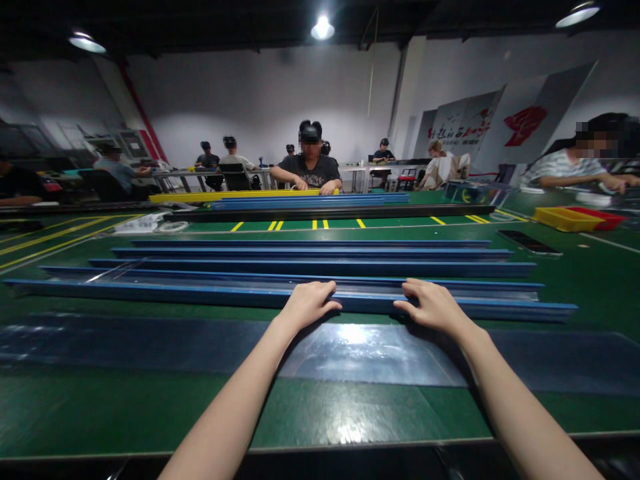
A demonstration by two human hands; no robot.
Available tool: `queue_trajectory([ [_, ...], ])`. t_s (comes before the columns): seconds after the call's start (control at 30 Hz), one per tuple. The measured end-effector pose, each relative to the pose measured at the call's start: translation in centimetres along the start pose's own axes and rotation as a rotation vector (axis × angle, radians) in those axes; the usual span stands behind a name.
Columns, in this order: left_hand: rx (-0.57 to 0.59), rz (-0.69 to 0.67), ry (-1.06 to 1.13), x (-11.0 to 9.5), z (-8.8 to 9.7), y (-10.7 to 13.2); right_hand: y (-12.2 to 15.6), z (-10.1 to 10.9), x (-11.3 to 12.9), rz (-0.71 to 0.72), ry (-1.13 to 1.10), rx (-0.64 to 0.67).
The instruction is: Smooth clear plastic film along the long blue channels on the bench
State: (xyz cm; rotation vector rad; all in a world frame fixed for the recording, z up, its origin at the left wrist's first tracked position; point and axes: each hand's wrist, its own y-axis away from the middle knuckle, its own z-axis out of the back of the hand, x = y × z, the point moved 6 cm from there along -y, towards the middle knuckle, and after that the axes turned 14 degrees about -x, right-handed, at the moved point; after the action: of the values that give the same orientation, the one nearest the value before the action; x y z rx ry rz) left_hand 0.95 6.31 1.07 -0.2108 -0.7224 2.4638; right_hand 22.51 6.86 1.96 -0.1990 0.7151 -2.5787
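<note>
Several long blue rails lie side by side across the green table (150, 407). My left hand (309, 302) and my right hand (431, 305) both rest on the nearest blue rail (150, 294), fingers curled over its top edge and gripping it near the middle. A glossy dark plastic strip (370, 353) lies flat on the table just in front of that rail, under my wrists. The other blue rails (320, 267) run parallel behind it.
A person in a dark shirt (309, 170) sits across the table behind yellow and blue rails (240, 196). Yellow and red trays (567, 218) stand at the far right, with a dark flat object (530, 242) nearby. Other people sit at benches beyond.
</note>
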Motion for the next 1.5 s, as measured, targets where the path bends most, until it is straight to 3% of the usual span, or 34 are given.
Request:
queue_trajectory([
  [0.97, -0.029, 0.066, 0.011, 0.2, 0.4, 0.0, -0.1, 0.0, 0.1, -0.007, 0.017, 0.031],
  [1.3, -0.083, 0.030, -0.008, -0.1, 0.6, 0.0, 0.2, -0.1, 0.3, 0.070, 0.026, 0.029],
  [1.5, -0.096, 0.017, -0.027, -0.2, 0.6, -0.1, -0.3, -0.1, 2.0, 0.105, 0.050, 0.008],
])
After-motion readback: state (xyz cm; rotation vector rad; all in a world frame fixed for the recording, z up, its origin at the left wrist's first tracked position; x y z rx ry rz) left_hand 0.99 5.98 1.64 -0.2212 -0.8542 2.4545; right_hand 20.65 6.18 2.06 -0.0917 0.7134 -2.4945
